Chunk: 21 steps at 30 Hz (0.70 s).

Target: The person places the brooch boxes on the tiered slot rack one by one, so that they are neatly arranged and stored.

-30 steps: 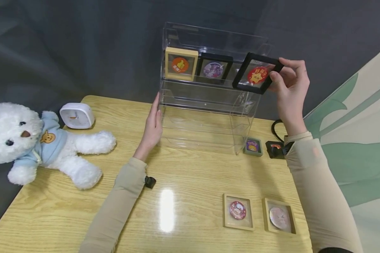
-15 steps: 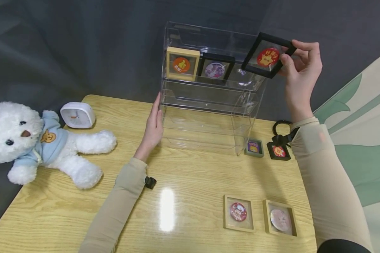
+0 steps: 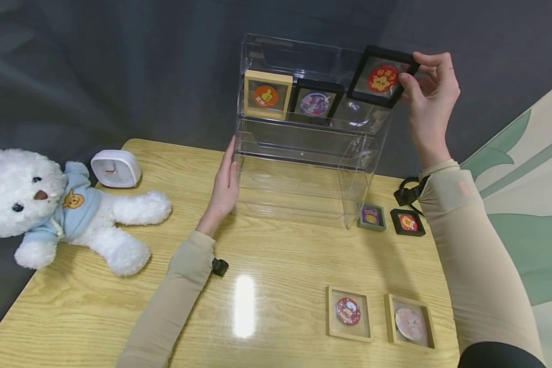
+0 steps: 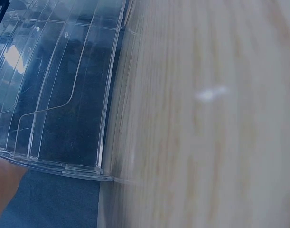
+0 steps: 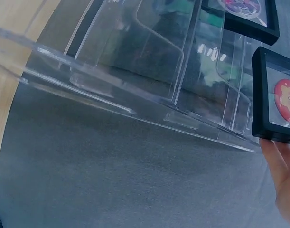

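A clear acrylic tiered display stand [image 3: 303, 153] stands at the back of the wooden table [image 3: 276, 266]. On its top tier sit a tan frame with an orange badge [image 3: 267, 95] and a black frame with a purple badge [image 3: 314, 102]. My right hand [image 3: 427, 97] pinches a black frame with a red and yellow badge [image 3: 381, 77] by its right edge, above the top tier's right end; the right wrist view shows that frame [image 5: 277, 97] beside the stand [image 5: 149, 61]. My left hand [image 3: 224, 184] rests flat against the stand's left side, fingers straight.
Two tan frames [image 3: 348, 312] [image 3: 409, 322] lie at the front right. A small grey-green frame [image 3: 371, 217] and a small black frame [image 3: 408, 222] sit by the stand's right foot. A white teddy bear [image 3: 60, 209] and a white clock [image 3: 115, 168] are at the left.
My right hand has lifted the black frame from in front of the top tier to above its right end, then shifted it slightly left. The left hand stays on the stand.
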Tool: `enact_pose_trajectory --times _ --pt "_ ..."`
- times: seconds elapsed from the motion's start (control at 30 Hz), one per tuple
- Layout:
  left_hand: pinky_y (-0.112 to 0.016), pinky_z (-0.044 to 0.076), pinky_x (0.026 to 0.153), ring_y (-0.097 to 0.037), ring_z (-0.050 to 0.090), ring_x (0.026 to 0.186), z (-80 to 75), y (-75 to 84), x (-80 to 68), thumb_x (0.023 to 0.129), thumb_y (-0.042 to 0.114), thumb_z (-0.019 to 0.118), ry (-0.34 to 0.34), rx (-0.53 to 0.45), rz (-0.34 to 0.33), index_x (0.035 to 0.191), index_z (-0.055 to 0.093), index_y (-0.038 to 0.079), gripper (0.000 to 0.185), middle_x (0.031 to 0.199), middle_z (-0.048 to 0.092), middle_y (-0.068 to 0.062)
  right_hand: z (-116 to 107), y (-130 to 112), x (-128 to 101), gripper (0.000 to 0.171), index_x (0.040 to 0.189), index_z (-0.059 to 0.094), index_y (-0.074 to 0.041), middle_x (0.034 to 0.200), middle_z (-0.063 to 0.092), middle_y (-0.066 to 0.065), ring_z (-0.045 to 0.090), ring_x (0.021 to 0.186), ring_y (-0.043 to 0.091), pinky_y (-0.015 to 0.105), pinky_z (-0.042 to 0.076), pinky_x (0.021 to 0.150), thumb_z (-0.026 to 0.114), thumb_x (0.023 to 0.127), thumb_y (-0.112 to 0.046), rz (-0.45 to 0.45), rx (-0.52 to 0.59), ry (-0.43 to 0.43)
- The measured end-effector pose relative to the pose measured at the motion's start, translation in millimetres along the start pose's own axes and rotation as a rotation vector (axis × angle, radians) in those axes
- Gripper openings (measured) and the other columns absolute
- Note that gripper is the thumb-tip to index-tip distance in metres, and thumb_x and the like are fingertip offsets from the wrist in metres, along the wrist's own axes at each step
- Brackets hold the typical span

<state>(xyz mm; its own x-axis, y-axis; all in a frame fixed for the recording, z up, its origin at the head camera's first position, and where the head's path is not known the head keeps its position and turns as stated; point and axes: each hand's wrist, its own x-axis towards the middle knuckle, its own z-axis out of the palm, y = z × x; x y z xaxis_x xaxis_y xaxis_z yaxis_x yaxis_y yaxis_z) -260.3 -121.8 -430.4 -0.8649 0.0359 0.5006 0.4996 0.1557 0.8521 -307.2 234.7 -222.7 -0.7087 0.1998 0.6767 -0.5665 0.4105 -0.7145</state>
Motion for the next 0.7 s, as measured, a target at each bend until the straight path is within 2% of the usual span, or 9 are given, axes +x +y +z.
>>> enact_pose_trajectory --times 0.13,0.33,0.53,0.7 --pt "-0.033 0.017 0.131 -0.026 0.017 0.162 0.6 0.3 -0.2 0.117 0.006 0.025 0.004 0.005 -0.008 0.172 0.015 0.008 0.056 0.177 0.016 -0.012 3.3 3.9 1.4 0.027 0.128 0.072 -0.016 0.121 0.074 0.003 0.071 0.095 0.011 0.017 0.058 0.082 0.071 0.100 -0.016 -0.067 -0.125 -0.019" --pt "-0.033 0.017 0.131 -0.026 0.017 0.162 -0.1 1.7 -1.0 0.117 0.005 0.026 0.003 0.015 -0.006 0.172 0.015 0.005 0.056 0.177 0.017 -0.015 8.5 11.7 2.3 0.026 0.128 0.073 -0.013 0.123 0.074 0.001 0.072 0.098 0.006 0.019 0.058 0.094 0.072 0.102 -0.017 -0.125 -0.229 -0.061" --pt "-0.032 0.017 0.131 -0.025 0.017 0.162 -1.3 1.0 -1.5 0.117 0.006 0.025 0.002 0.026 -0.010 0.172 0.014 0.006 0.056 0.177 0.017 -0.014 11.4 12.6 -1.2 0.028 0.128 0.073 -0.012 0.123 0.076 0.001 0.071 0.101 0.002 0.017 0.058 0.090 0.070 0.103 -0.023 -0.172 -0.299 -0.096" --pt "-0.033 0.017 0.131 -0.026 0.017 0.162 -1.8 -0.2 -0.1 0.118 0.007 0.025 0.002 0.020 -0.003 0.172 0.015 0.005 0.055 0.177 0.017 -0.013 14.9 12.7 -5.2 0.028 0.128 0.072 -0.006 0.124 0.076 0.003 0.073 0.105 0.007 0.016 0.058 0.092 0.068 0.105 -0.021 -0.202 -0.379 -0.122"
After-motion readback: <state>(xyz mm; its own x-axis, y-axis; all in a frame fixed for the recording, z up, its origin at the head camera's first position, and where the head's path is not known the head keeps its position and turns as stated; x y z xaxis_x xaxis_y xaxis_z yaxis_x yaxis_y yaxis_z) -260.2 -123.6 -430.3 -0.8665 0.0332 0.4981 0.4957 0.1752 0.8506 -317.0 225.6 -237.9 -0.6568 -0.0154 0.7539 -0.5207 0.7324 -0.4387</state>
